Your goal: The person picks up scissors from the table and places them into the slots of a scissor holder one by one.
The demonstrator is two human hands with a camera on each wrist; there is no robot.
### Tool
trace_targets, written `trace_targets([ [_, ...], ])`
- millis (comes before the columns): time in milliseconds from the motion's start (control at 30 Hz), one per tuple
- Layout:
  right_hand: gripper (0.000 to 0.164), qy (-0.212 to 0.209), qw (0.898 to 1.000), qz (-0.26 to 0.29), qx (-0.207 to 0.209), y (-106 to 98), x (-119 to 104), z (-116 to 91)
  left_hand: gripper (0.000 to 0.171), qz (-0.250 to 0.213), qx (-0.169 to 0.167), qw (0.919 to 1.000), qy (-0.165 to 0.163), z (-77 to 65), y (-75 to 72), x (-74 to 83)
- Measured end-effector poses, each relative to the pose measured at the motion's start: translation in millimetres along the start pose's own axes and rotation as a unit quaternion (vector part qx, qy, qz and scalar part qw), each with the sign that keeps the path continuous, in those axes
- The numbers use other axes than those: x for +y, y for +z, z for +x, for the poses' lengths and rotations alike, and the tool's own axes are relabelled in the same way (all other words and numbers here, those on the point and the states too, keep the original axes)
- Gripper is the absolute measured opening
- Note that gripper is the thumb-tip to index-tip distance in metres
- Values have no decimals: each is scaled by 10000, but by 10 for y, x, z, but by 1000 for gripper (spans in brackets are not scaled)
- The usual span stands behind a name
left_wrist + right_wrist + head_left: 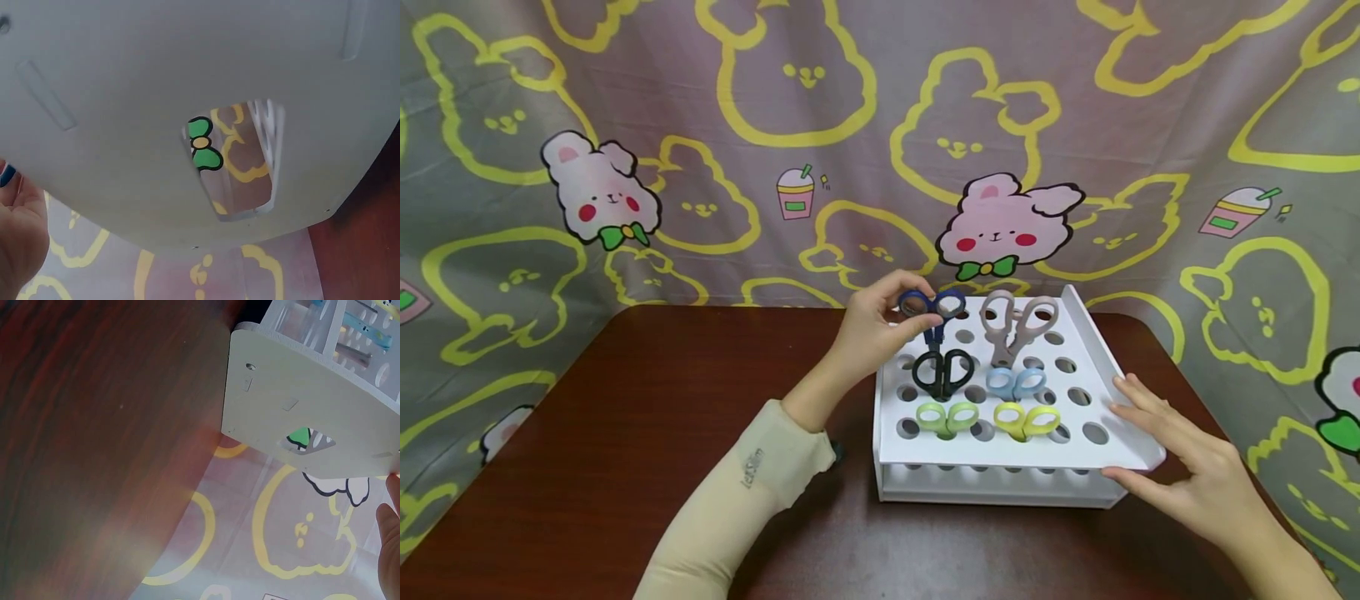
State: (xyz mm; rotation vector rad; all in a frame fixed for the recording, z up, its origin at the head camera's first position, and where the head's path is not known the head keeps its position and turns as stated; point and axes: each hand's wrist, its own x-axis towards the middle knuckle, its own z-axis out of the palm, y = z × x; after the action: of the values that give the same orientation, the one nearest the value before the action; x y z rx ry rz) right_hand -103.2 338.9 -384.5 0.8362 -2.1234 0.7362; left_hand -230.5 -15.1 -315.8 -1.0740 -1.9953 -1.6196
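My left hand point(874, 327) pinches the handles of dark blue scissors point(934, 332) at the back left of a white rack point(1086, 450) full of round holes. The blades' lower end is hidden behind black scissors point(943, 373). Against the rack's right side lie the fingers of my right hand point(1198, 467), its thumb at the front corner. Standing handles up in the rack are taupe scissors point(1003, 337), light blue scissors point(1015, 383), light green scissors point(947, 418) and yellow scissors point(1026, 422). In the left wrist view, the rack's side panel point(125, 162) fills most of the picture.
The rack stands on a dark reddish-brown table point(625, 433), toward its right. A patterned curtain point(850, 100) with rabbit drawings hangs behind and on both sides. The rack's raised right wall point(1093, 333) slopes up toward the back.
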Motion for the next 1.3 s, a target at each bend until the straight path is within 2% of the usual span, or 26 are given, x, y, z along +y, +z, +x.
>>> trace_targets([
  [200, 71, 23, 10000, 8, -3, -5, 5, -3, 24, 254, -94, 9996, -56, 0, 48, -31],
  [467, 71, 79, 10000, -4, -15, -9, 1, -7, 23, 508, -259, 9977, -356, -13, 68, -109],
  [667, 70, 47, 10000, 68, 15, -1, 1, -1, 22, 492, -320, 9968, -546, -51, 73, -180],
  [867, 70, 46, 10000, 79, 19, 1, -6, 6, 21, 500, -416, 9961, -600, -54, 74, -232],
  [1033, 72, 136, 9999, 13, -33, -5, -7, -1, 21, 638, -605, 9938, -677, -48, 70, -242],
  [1300, 70, 50, 10000, 67, -18, -4, 4, -3, 20, 835, -796, 9901, -804, -40, 72, -231],
])
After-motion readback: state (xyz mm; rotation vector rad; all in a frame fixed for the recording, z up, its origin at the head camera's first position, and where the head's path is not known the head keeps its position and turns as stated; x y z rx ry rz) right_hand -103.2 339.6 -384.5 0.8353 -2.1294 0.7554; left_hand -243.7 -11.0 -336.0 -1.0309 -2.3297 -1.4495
